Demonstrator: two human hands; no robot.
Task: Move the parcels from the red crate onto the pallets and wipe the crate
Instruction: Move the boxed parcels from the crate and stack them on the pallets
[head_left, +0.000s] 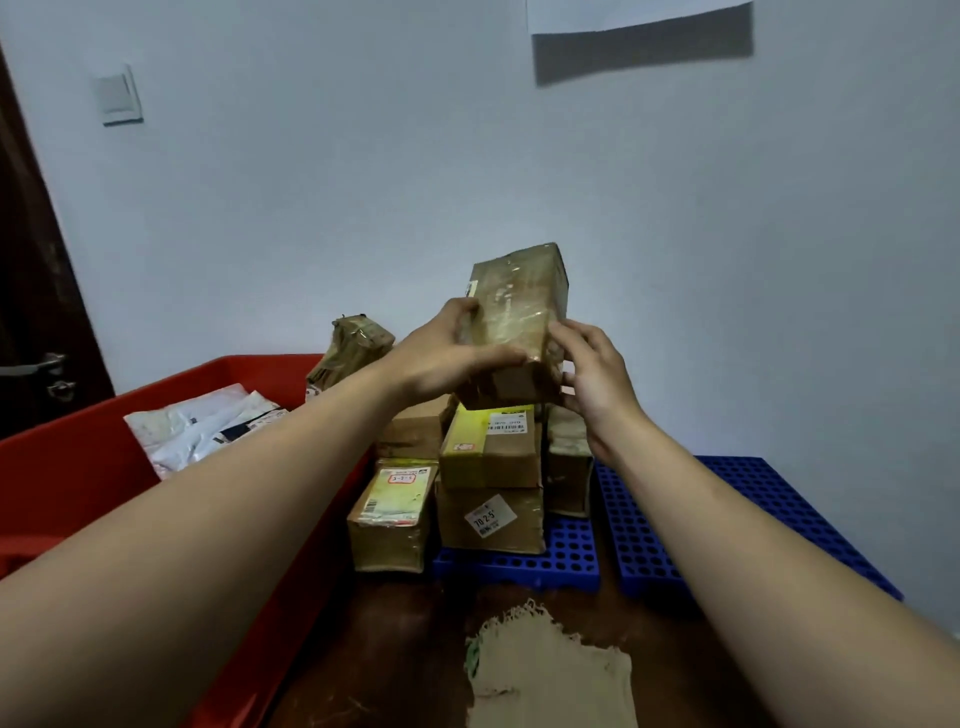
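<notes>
Your left hand (447, 358) and right hand (592, 376) clasp the taped parcel (517, 306), fingers (491, 359) curled round its lower end, just right of the red crate (67, 467), seemingly steadying it to top the stacked parcels (488, 457).

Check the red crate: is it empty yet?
Not empty. White mailer bags lie inside the red crate, towards its far wall.

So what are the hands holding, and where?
A tape-wrapped brown parcel. The left hand grips its lower left side, thumb across the near face; the right hand holds its lower right side.
</notes>
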